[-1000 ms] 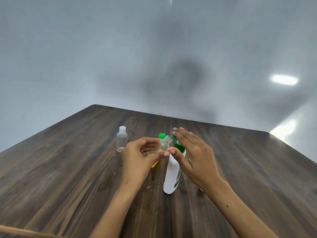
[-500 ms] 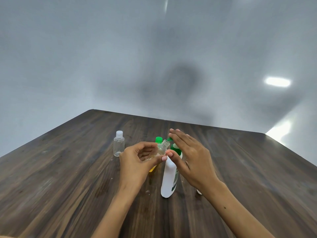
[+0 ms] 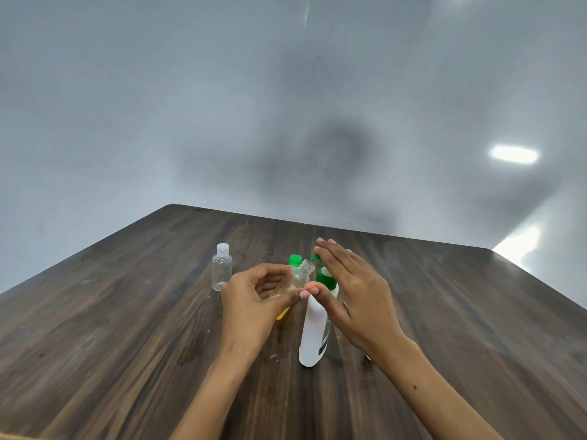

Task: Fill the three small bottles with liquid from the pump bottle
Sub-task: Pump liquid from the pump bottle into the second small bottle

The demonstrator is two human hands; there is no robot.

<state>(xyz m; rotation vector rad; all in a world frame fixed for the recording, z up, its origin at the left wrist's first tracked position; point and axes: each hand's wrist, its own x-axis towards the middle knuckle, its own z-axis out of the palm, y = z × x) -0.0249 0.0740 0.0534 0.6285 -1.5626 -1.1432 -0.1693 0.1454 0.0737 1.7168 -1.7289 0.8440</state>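
- Standing alone at the left of the desk (image 3: 127,312), a capped clear bottle (image 3: 221,270) looks empty and light, likely easy to tip; I would take it round the body.
- The left hand (image 3: 254,300) curls its fingers (image 3: 270,274) round an uncapped small bottle (image 3: 301,274), tilted with its mouth toward the green nozzle.
- A green-capped bottle (image 3: 295,259) with yellow liquid stands behind.
- The white pump bottle (image 3: 314,331) stands upright, probably stiff and smooth.
- The right hand (image 3: 352,293) lies flat over the pump head (image 3: 324,276), fingers straight, gripping nothing.
- Open desk lies to the right; edges are far off.
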